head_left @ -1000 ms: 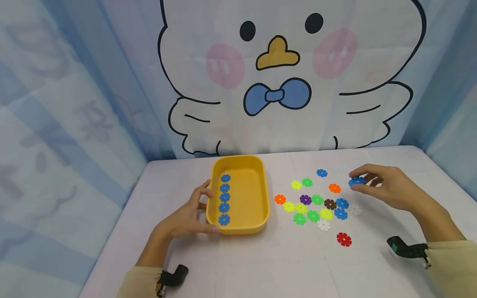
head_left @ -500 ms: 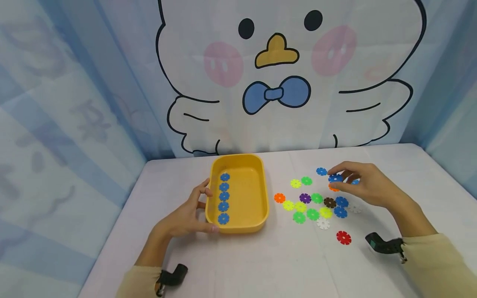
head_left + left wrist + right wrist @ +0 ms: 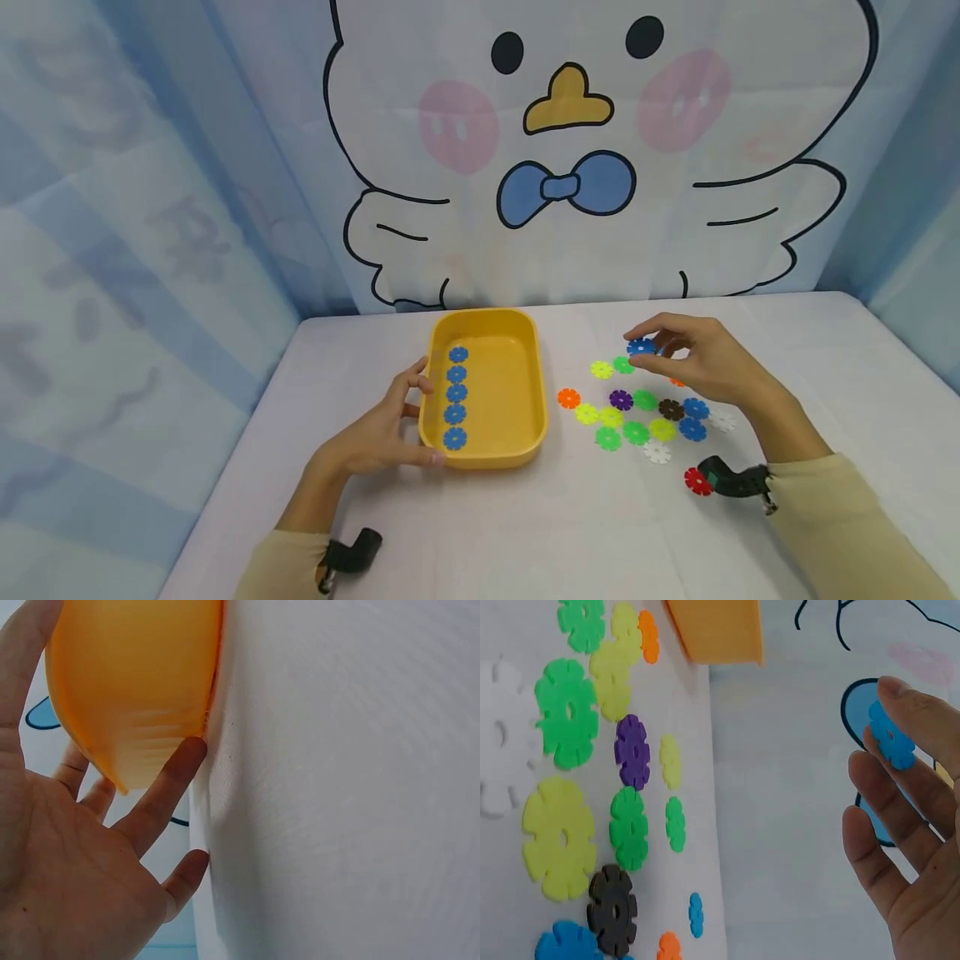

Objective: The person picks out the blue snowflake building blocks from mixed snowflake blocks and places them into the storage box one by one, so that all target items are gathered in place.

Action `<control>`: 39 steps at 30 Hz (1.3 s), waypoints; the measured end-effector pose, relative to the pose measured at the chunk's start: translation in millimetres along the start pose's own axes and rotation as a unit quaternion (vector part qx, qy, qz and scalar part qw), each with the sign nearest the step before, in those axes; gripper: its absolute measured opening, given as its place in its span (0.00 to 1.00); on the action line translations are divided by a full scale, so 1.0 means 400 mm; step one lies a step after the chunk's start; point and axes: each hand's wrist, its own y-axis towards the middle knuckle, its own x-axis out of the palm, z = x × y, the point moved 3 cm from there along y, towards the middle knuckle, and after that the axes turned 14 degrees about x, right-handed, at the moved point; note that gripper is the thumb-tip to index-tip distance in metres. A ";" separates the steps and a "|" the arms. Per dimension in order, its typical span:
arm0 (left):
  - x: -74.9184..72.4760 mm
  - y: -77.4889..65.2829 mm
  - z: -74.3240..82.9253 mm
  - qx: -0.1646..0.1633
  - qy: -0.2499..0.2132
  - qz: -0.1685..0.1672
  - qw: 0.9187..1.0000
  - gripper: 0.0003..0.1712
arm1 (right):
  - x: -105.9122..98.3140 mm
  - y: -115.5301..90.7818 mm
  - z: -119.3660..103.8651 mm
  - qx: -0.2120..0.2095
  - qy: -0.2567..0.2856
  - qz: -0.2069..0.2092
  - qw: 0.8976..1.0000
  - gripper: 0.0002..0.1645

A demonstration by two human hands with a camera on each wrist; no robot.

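The left hand (image 3: 378, 427) sits at 8 o'clock of the tray (image 3: 506, 400), fingers well spread in a light hold, thumb at the near corner, a fingertip low on the wall; the tray looks light and stiff and apt to slide on the cloth (image 3: 525, 533), so its rim seems the place to steady it; inside, five blue discs (image 3: 456, 392) lie flat in a row, from 11 to 7 o'clock; at the tray's 3 o'clock spread the loose discs (image 3: 635, 432), several touching; between 2 and 3 o'clock the held disc (image 3: 891, 735), also blue, is up off the cloth, pinched by thumb and fingertip of the right hand (image 3: 701, 358), the other fingers part bent around nothing; it should be light, stiff, slightly slippery and hardly fragile, best taken by opposite edges, where the notches give grip; at 4 o'clock lies the red disc (image 3: 696, 481), partly hidden by the wrist camera (image 3: 738, 480).
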 end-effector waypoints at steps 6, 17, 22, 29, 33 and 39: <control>0.000 0.003 0.002 -0.004 -0.001 0.001 1.000 0.53 | 0.031 0.030 -0.040 -0.005 0.010 -0.009 1.000 0.19; 0.003 0.004 0.002 -0.008 -0.004 0.003 1.000 0.52 | 0.069 0.082 -0.095 -0.013 0.042 -0.034 0.998 0.18; 0.002 0.004 0.003 -0.010 -0.005 0.003 1.000 0.52 | 0.085 0.107 -0.118 -0.014 0.061 -0.044 0.997 0.17; 0.004 0.006 -0.001 -0.004 -0.005 0.003 1.000 0.51 | 0.108 0.126 -0.147 -0.019 0.074 -0.048 0.996 0.18; 0.005 0.006 -0.002 0.001 -0.004 0.004 1.000 0.51 | 0.120 0.137 -0.154 -0.017 0.083 -0.052 0.995 0.18; 0.004 0.006 -0.004 0.010 -0.004 0.002 1.000 0.51 | 0.139 0.151 -0.164 -0.025 0.121 -0.059 0.991 0.17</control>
